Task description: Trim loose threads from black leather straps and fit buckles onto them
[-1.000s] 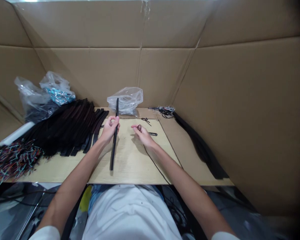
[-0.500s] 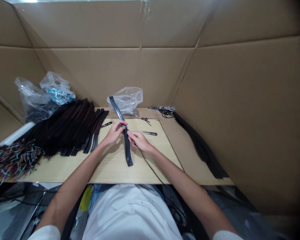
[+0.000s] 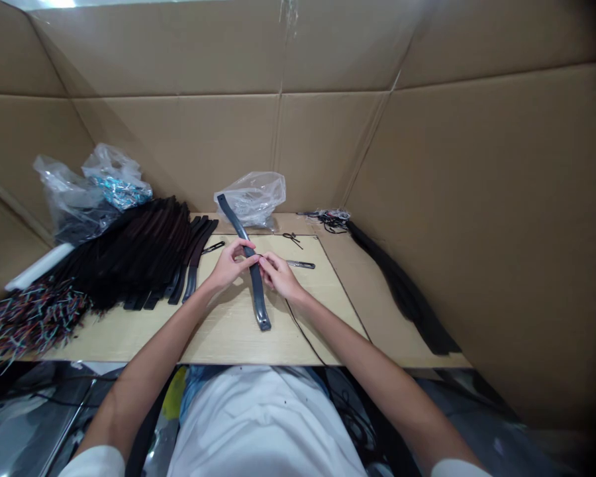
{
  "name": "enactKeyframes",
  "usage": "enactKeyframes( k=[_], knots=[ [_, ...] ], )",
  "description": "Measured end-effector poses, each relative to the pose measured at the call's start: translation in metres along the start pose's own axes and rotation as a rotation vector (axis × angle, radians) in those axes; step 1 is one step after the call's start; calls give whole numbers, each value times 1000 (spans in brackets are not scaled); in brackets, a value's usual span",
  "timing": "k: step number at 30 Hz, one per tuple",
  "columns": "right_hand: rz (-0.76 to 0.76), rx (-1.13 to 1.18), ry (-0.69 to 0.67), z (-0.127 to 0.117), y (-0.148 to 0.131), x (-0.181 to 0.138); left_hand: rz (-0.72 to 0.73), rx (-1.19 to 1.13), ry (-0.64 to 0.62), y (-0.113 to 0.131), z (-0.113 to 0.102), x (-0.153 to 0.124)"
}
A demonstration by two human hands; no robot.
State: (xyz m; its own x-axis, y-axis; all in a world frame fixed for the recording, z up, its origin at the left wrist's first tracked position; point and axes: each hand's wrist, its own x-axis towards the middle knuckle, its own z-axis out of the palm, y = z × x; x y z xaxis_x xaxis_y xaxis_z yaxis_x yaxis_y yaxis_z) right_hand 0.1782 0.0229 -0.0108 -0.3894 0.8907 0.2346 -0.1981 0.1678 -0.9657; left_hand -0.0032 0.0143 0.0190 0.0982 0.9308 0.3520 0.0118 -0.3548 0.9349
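A long dark curved strap (image 3: 256, 298) slants over the middle of the wooden table (image 3: 228, 334). Its upper end rises toward a clear plastic bag and its lower end rests near the front. My left hand (image 3: 228, 264) is closed round the strap's middle. My right hand (image 3: 277, 273) pinches at the same spot from the right, fingers together on a thin black cord (image 3: 302, 331) that trails back under my right forearm and off the table's front edge.
A big heap of dark straps (image 3: 139, 255) fills the left side, with multicoloured tags (image 3: 24, 321) and plastic bags (image 3: 87, 192) beyond it. A clear bag (image 3: 252, 197) sits at the back, small snips (image 3: 300, 265) to the right, black strips (image 3: 402, 291) along the right cardboard wall.
The strap turned from edge-on and upright to slanted across the table. My right hand moved left with the small cord loop and joined my left hand at the strap's middle.
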Motion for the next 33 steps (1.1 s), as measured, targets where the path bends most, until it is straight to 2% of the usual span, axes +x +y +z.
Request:
enactKeyframes(
  k=[4, 11, 14, 19, 24, 28, 33],
  knots=[
    [49, 71, 0, 1, -1, 0, 20, -1, 13, 1, 0, 1],
    [208, 238, -103, 4, -9, -6, 13, -16, 54, 4, 1, 2],
    [230, 262, -104, 5, -11, -8, 24, 8, 63, 5, 1, 0],
    [157, 179, 5, 6, -8, -5, 30, -7, 72, 4, 1, 0],
    [84, 98, 68, 6, -10, -6, -30, -115, 174, -4, -2, 6],
    [-16, -52, 46, 5, -15, -11, -73, -152, 208, -7, -6, 8],
    [-175, -245, -86, 6, -19, -13, -110, -181, 205, -4, -10, 7]
  ],
)
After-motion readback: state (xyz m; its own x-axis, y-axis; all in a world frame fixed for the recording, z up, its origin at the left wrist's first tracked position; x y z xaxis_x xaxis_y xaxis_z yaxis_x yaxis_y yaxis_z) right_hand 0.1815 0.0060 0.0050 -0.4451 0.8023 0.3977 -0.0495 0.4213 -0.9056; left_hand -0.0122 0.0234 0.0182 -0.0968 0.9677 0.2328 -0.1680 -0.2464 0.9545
